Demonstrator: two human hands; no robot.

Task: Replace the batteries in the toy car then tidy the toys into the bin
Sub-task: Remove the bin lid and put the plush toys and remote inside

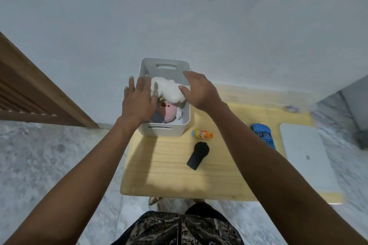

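You are reaching both hands over the white bin [184, 119]. Your left hand [139, 101] is spread flat with fingers loose, resting against the white plush toy [169, 89]; your right hand [196, 89] is also open, fingers curled lightly on the plush's other side, not clamped. The plush is sitting on top inside the bin, over a pink soft toy [169, 114]. It is looking light, soft and squashy, so you are probably pressing it down to make space; push on the bulk, no need to pinch.

The blue toy car [262, 134] is lying on the wooden table [169, 175], well apart to the right of the bin, beside a white pad [306, 157]. It is likely hard plastic, light, with wheels that roll, so take it by the body sides. Near the bin, the small orange figure [202, 134] is looking rigid and easy to pinch. The black cylinder [198, 155] is looking smooth and may roll.

The table is low, pale and smooth, on a grey marbled floor by a plain wall; a wooden frame [39, 93] is standing left.
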